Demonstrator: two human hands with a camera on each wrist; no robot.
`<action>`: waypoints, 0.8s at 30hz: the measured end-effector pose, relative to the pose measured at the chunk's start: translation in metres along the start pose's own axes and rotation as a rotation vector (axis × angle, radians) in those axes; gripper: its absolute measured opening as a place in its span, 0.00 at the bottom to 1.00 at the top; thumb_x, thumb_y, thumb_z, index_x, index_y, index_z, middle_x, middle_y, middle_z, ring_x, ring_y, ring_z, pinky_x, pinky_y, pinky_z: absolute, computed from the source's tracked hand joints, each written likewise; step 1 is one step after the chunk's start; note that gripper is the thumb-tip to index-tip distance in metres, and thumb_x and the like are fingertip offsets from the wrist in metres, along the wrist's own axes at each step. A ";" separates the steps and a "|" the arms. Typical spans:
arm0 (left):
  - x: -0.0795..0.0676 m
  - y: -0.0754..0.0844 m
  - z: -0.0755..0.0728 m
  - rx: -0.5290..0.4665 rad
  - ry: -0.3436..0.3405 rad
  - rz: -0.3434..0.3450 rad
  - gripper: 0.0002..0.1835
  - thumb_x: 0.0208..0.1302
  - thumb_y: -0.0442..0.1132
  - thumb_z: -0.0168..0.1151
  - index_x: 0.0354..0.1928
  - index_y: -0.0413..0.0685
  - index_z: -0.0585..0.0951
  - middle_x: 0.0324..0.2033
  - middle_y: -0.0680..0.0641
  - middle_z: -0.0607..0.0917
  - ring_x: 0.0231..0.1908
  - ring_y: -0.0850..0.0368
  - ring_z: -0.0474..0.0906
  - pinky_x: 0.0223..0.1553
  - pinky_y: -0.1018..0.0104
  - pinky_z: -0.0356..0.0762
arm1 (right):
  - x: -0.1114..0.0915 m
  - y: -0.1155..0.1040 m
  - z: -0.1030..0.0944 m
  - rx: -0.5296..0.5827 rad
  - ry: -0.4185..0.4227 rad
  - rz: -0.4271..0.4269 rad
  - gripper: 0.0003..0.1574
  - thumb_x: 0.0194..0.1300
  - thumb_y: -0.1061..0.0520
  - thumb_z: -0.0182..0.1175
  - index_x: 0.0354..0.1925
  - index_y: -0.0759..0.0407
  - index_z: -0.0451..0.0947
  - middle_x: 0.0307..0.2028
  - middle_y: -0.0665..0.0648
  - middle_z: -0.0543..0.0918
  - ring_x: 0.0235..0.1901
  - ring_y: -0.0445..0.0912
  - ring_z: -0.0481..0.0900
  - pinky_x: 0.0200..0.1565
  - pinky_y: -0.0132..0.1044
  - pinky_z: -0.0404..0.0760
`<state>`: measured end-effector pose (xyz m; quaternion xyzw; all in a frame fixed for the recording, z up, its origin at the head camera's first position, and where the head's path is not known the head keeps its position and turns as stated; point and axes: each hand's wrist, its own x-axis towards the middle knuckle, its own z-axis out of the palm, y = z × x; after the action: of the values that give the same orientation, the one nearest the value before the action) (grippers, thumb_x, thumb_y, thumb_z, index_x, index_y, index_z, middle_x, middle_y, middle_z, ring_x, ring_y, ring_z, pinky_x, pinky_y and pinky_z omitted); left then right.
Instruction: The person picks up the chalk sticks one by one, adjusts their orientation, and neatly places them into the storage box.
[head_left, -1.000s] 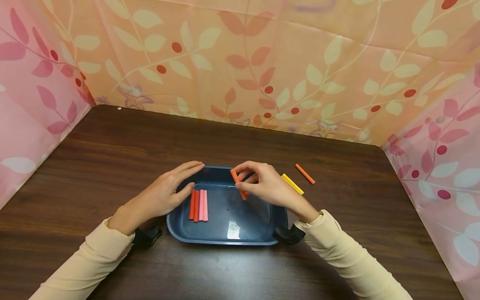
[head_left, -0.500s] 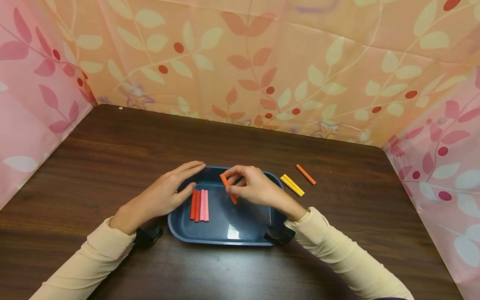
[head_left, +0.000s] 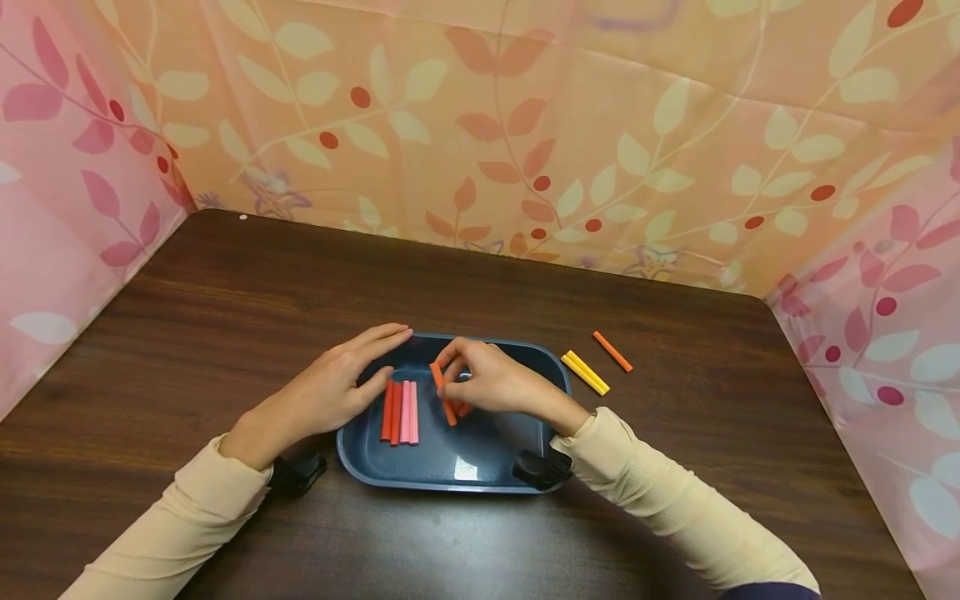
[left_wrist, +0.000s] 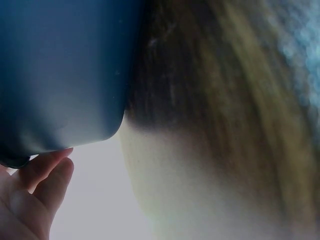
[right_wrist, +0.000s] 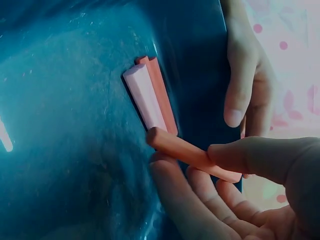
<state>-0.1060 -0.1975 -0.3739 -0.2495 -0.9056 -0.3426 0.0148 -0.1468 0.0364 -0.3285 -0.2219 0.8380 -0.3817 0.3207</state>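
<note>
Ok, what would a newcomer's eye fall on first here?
Probably the right hand, pinching a bright orange stick over the dark blue tray. Next, two red sticks and two pink sticks side by side in the tray's left part, near the left hand. Then the floral cloth behind the table, and two yellow sticks plus a lone orange stick on the tabletop, right of the tray.

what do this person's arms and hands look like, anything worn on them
Both the left sleeve and right sleeve are long, plain and cream. A black device sits at the left wrist, another at the right. The left hand and right hand are ungloved; no rings show.
</note>
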 end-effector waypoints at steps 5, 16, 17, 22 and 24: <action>0.000 0.000 0.000 0.003 0.001 -0.004 0.30 0.68 0.31 0.57 0.72 0.41 0.66 0.70 0.40 0.69 0.64 0.41 0.74 0.63 0.40 0.71 | 0.006 0.000 0.003 0.021 -0.046 0.059 0.20 0.67 0.64 0.61 0.56 0.63 0.70 0.39 0.59 0.85 0.25 0.43 0.84 0.34 0.40 0.88; 0.000 -0.001 0.000 0.005 -0.007 -0.016 0.30 0.68 0.32 0.58 0.72 0.42 0.66 0.71 0.40 0.68 0.65 0.41 0.72 0.64 0.40 0.70 | 0.014 0.004 0.012 0.060 -0.080 0.107 0.25 0.67 0.67 0.59 0.60 0.65 0.65 0.43 0.62 0.83 0.26 0.43 0.84 0.33 0.37 0.87; 0.000 -0.001 0.000 0.004 -0.007 -0.017 0.31 0.68 0.32 0.58 0.72 0.43 0.66 0.71 0.40 0.68 0.66 0.41 0.72 0.64 0.40 0.70 | 0.014 0.004 0.012 0.066 -0.083 0.105 0.25 0.67 0.67 0.60 0.60 0.65 0.65 0.43 0.62 0.83 0.26 0.44 0.84 0.33 0.37 0.87; 0.000 -0.001 0.000 0.004 -0.007 -0.019 0.31 0.68 0.32 0.58 0.72 0.43 0.66 0.71 0.40 0.68 0.66 0.40 0.72 0.64 0.40 0.70 | 0.013 0.003 0.011 0.075 -0.104 0.099 0.25 0.67 0.68 0.60 0.60 0.66 0.65 0.43 0.62 0.82 0.27 0.45 0.84 0.35 0.38 0.88; 0.000 -0.001 0.000 0.003 -0.007 -0.017 0.31 0.68 0.32 0.58 0.72 0.42 0.66 0.71 0.40 0.69 0.66 0.40 0.72 0.64 0.39 0.70 | 0.013 0.003 0.011 0.065 -0.107 0.097 0.25 0.66 0.67 0.60 0.60 0.66 0.65 0.43 0.62 0.82 0.27 0.45 0.84 0.35 0.38 0.88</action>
<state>-0.1065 -0.1981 -0.3750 -0.2428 -0.9083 -0.3404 0.0092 -0.1482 0.0247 -0.3408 -0.1906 0.8166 -0.3804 0.3900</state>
